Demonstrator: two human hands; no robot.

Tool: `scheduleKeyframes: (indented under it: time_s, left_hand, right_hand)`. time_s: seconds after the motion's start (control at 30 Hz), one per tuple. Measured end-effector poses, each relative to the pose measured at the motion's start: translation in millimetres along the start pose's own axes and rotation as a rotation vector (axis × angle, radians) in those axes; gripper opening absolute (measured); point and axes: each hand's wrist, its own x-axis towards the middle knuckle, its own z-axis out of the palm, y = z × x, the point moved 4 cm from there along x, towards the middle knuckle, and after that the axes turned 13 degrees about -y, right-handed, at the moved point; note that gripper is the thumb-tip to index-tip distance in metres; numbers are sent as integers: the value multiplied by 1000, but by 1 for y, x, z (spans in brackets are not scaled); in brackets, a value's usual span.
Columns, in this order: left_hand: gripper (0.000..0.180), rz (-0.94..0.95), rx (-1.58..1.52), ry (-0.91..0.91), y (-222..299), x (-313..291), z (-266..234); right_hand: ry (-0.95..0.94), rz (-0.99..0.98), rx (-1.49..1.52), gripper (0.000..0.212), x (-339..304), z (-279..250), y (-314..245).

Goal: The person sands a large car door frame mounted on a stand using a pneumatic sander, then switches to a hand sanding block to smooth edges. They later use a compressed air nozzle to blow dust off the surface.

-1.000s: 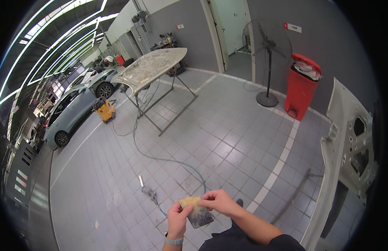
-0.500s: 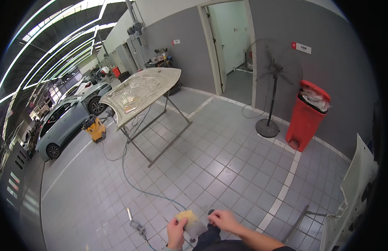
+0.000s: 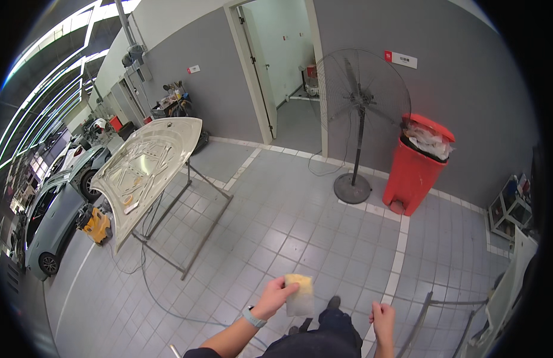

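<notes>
Head view: pad (image 3: 300,302) pinched in the left hand (image 3: 276,296), nearer than the red bin (image 3: 411,179)

Nearer to the camera than the red bin and to its left, well apart from it, above the tiled floor (image 3: 252,215). Roughly square, yellow along the upper end and pale grey below. Held by that yellow end in a narrow grip, with thumb across the near face and fingers mostly hidden behind. Also nearer than the red bin, a little to its left: right hand (image 3: 382,316), curled into a loose fist, apart from the pad. Nothing seen in it; cannot tell about anything tucked inside the curl.

Judging by looks, light enough for one pinch, thin, and more soft than stiff, with some bend likely under pressure. Probably not fragile, though perhaps prone to wear at the edges. Appears dry and matt, so hardly slippery; cannot tell about roughness at this size. Best taken by the yellow end, with thumb flat on one face and fingers spread behind, or by both side edges to keep it flat. Better not pinched at one corner only, for fear of folding.

Just left of the red bin, a standing fan (image 3: 360,98); well left, a pale car panel (image 3: 148,155) on a metal stand (image 3: 208,235); farther left again, a yellow machine (image 3: 97,227).
</notes>
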Motion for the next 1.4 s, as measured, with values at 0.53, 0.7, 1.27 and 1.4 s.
scheduleKeyframes:
  time_s: [0.53,0.7,1.27,1.4]
  left_hand:
    - [24,77,-125,-102,94,376,31]
    - [25,-65,-160,-103,103,475,37]
    - [14,-325,146,-923,129,766,385]
    - [16,-453,120,-972,89,802,482]
  right_hand:
    - [372,-184,-230,46,299,-91,-144]
    - [440,-77,-204,43,344,-118,-149]
    - [1104,220,-3,28,392,-244,-98]
    - [924,238,638,28,428,-330,-91]
